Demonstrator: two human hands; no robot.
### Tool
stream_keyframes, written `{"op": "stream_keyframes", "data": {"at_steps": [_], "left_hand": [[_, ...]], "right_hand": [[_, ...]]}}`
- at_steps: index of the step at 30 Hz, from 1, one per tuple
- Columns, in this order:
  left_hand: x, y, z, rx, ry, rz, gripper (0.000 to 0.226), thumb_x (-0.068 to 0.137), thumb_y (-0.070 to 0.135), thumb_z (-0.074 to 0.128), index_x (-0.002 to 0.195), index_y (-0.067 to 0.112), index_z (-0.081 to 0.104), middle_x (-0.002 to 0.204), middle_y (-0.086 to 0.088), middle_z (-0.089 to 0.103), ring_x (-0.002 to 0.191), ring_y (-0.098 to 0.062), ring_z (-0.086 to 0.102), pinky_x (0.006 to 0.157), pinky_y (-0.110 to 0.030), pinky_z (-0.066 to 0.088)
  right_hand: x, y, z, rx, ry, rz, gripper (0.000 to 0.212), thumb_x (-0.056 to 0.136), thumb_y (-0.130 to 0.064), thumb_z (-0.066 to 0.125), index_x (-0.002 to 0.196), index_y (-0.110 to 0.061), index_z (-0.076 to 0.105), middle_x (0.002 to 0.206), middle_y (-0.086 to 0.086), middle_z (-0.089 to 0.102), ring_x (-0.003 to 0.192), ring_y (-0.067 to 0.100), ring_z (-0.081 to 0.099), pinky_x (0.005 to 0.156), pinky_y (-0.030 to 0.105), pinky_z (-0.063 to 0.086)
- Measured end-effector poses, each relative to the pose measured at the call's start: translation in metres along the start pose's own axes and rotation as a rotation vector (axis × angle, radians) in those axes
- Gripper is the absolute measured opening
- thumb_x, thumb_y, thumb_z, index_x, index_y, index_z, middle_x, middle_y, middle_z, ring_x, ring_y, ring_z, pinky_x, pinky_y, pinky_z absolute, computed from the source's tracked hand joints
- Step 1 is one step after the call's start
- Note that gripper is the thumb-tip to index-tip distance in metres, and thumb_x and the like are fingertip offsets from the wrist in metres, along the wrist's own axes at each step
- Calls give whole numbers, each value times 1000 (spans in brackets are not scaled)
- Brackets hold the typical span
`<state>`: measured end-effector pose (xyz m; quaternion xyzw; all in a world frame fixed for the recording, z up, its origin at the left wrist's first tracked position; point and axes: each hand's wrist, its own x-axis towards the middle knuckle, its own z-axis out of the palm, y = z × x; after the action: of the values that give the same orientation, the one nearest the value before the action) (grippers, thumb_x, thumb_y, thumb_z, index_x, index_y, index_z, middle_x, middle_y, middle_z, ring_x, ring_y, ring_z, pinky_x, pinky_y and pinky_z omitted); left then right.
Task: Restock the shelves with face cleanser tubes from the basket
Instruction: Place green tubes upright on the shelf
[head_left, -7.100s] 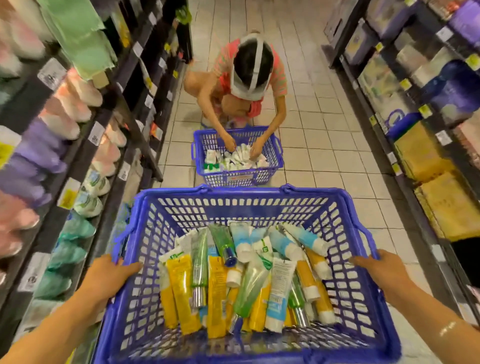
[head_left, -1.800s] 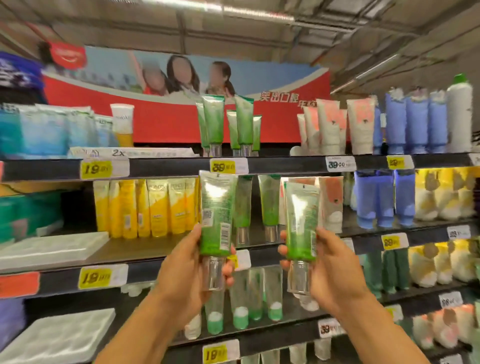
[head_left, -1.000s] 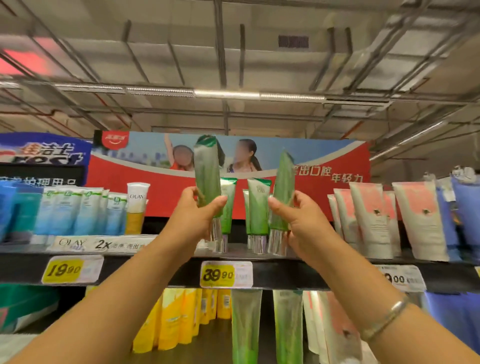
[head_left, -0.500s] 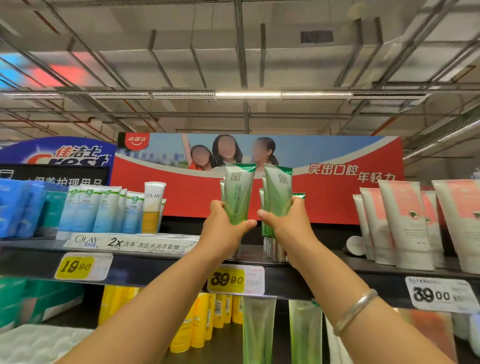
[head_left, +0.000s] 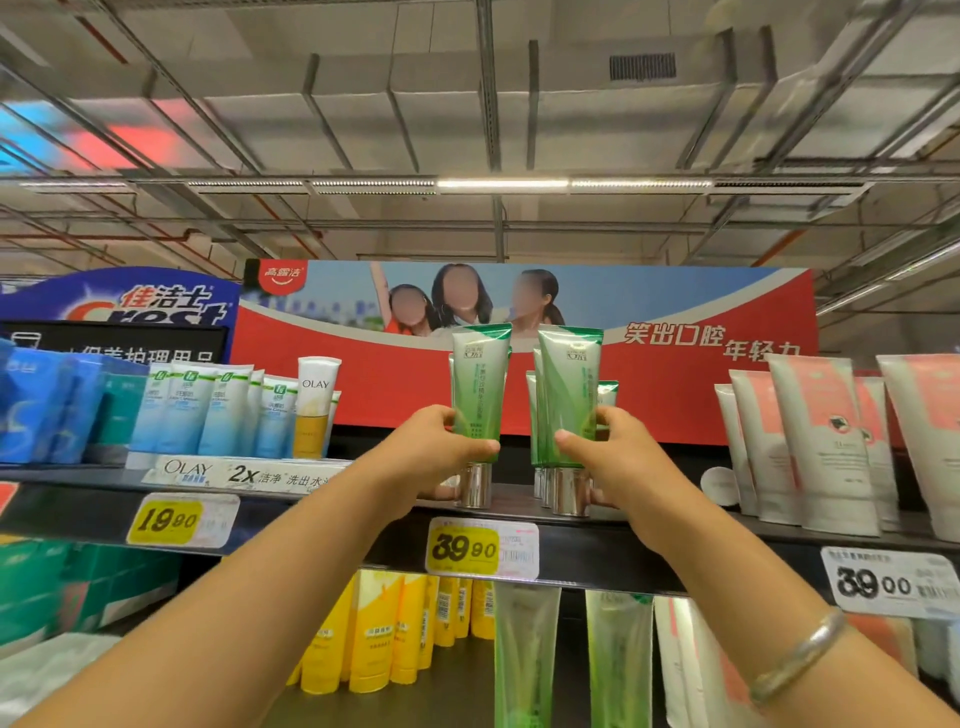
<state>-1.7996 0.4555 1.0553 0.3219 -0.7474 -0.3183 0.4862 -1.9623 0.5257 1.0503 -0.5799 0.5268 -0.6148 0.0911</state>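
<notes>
Cleanser tubes, two green ones, stand cap-down on the top shelf near its front lip. Left hand grips the left tube low on its body, thumb across the front; right hand grips the right tube the same way. Half a second ago the tubes were close together with the hands nearly touching; now they are spread apart with a clear gap between, and both silver caps sit on the shelf. More green tubes stand just behind the right one. Bare shelf shows left of the left tube up to the Olay strip, and right of the right hand toward the pink-and-white tubes. Price tag hangs just below.
</notes>
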Motion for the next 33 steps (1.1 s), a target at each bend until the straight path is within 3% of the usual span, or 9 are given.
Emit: {"op": "stream_keyframes", "data": {"at_steps": [3,12,16,20,23,26,28,31,33], "left_hand": [[-3,-1,-1,-10,9,19,41,79,25,72,115,16,54,101,1,64,90,-11,61,61,-23,48],[-4,-4,9,-34,88,72,38,78,25,74,107,21,50,94,7,60,83,-3,57,56,-17,40],[-4,-6,9,-30,93,73,36,79,26,72,108,22,50,95,8,60,83,-3,57,55,-17,41],[-5,-6,10,-29,100,61,43,79,26,72,114,19,48,96,8,58,85,-5,58,60,-20,46],[-8,-6,8,-52,142,53,54,78,27,73,123,17,45,108,0,58,95,-13,59,78,-29,51],[-18,-5,4,14,273,135,48,81,31,70,121,19,46,103,4,54,92,-12,55,72,-25,45],[-31,-5,0,-19,346,215,38,83,31,67,115,21,50,107,2,56,95,-14,54,75,-27,44],[-63,-8,-1,-228,297,282,17,85,27,65,99,24,57,102,2,63,94,-14,60,80,-32,51],[-90,-15,2,-384,216,276,9,85,24,64,93,24,60,91,4,65,81,-10,65,67,-24,53]], "right_hand": [[-1,-1,0,46,0,6,30,89,-19,60,117,-15,52,102,1,62,96,18,61,91,41,51],[4,1,14,54,10,8,50,87,-22,64,132,-11,44,122,6,57,111,23,56,99,44,46],[3,2,14,85,11,20,46,86,-20,65,127,-12,46,118,5,58,108,22,57,98,44,47],[1,1,14,87,5,31,47,85,-16,65,127,-13,46,118,4,58,107,21,58,97,40,47],[-4,0,12,86,29,42,54,84,-17,66,132,-11,41,128,6,53,112,20,54,99,38,45],[-14,-3,8,36,118,-17,50,86,-21,64,130,-15,40,125,5,49,105,17,51,85,31,43],[-27,-4,5,8,207,-80,45,88,-24,61,128,-17,42,125,4,49,108,17,50,85,31,43],[-59,-4,2,44,268,-144,26,90,-22,58,114,-20,50,113,1,58,105,17,55,92,41,48],[-89,0,4,82,263,-151,11,90,-18,57,100,-23,55,98,-2,61,92,17,61,82,36,52]]}}
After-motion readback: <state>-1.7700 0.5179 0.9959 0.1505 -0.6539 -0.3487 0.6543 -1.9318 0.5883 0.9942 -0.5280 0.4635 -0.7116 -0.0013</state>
